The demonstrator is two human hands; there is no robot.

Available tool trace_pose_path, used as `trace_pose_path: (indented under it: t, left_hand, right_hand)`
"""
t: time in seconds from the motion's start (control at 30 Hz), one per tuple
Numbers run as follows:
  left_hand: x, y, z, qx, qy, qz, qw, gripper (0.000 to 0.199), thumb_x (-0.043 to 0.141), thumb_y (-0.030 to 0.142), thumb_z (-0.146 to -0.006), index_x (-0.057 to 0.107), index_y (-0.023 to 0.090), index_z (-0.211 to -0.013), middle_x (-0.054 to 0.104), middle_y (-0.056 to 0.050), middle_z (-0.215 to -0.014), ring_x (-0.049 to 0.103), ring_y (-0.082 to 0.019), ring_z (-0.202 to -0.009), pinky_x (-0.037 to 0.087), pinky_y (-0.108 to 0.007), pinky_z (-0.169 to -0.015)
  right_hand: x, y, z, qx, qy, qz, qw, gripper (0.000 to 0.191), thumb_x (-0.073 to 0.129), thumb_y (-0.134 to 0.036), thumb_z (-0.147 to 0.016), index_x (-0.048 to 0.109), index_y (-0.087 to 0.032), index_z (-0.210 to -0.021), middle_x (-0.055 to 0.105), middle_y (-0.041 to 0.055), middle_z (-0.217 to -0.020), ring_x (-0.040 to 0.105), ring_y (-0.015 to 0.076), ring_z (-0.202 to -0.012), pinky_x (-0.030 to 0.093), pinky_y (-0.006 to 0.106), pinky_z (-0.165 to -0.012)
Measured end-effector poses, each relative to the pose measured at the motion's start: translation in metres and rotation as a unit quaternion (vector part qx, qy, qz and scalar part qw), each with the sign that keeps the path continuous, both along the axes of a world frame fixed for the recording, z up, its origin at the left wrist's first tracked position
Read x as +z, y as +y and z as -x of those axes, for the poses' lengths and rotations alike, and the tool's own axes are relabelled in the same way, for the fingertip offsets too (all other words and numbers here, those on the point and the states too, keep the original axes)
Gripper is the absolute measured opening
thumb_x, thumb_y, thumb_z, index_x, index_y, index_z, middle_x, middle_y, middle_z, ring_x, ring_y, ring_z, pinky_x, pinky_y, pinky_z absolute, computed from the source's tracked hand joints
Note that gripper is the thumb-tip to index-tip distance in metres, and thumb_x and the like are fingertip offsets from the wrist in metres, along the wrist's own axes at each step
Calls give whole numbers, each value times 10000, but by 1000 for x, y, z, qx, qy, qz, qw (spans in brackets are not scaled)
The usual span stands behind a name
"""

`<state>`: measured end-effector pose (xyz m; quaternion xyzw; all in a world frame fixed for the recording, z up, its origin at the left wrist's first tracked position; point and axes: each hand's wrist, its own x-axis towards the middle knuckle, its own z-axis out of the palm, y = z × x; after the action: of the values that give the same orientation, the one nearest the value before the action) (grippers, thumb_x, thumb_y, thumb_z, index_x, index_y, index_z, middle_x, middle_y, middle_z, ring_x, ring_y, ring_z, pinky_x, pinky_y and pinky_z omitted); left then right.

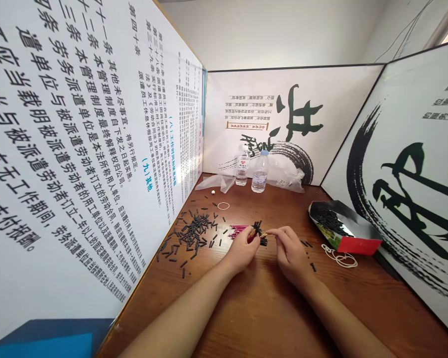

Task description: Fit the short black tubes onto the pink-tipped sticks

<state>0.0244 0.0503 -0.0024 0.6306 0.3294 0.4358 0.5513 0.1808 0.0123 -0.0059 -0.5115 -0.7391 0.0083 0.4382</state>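
Note:
My left hand is closed round a few thin sticks with golden ends, just above the table. Facing it, my right hand pinches a slender gold-coloured tip between thumb and forefinger, close to the left fingertips. Whether that tip belongs to a stick in the left hand I cannot tell. Under and behind the left hand lies a row of thin pink sticks with black ends. Left of them a loose heap of short black tubes is spread over the wood. The left fingers partly hide the sticks.
An open bag of black tubes lies at the right, with white cord beside it. Two water bottles and crumpled clear plastic stand at the back of the wooden table. Printed panels enclose it.

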Motion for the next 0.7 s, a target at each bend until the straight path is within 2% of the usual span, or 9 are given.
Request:
trace_pose_path:
  t: [0.13,0.27,0.33,0.47,0.57,0.7]
  left_hand:
    - [0,-1,0,21,31,-15,999,82,501,164,-837,469,159,-762,456,14,-721,409,-113,-675,354,-243,-660]
    - [-1,0,0,10,31,-17,999,49,504,173,-818,478,159,-779,485,7,-750,438,-121,-707,370,-254,-698]
    - [-2,0,0,-3,23,-16,1000,48,510,192,-817,490,155,-794,517,-6,-780,466,-132,-740,384,-268,-732]
    - [-4,1,0,-24,0,-5,1000,104,547,245,-812,518,147,-834,571,-35,-835,520,-162,-814,409,-302,-796]
    - [-4,1,-1,-43,-31,6,999,169,574,271,-805,553,136,-903,616,-71,-915,555,-190,-884,423,-330,-849]
    - [-3,0,-1,-57,-57,19,997,230,586,264,-801,573,125,-983,637,-100,-1004,575,-209,-959,425,-349,-898]
  right_hand:
    - [-2,0,0,-2,47,6,999,188,361,-159,-926,544,-200,-920,566,56,-888,547,183,-848,438,308,-772]
    - [0,0,7,-38,147,28,988,156,388,-240,-932,534,-200,-892,575,38,-836,543,172,-783,434,297,-733]
    - [2,0,13,-44,220,45,973,154,416,-280,-924,543,-200,-893,584,32,-828,544,167,-768,438,295,-729]
    - [6,0,22,-13,351,83,933,159,483,-337,-889,556,-197,-881,604,33,-836,560,161,-759,460,304,-748]
    - [6,1,25,3,394,101,914,176,529,-365,-860,574,-195,-879,619,42,-864,570,168,-786,469,311,-761]
    - [3,1,25,15,415,119,902,220,578,-404,-836,588,-195,-904,632,47,-894,583,175,-824,476,313,-779]
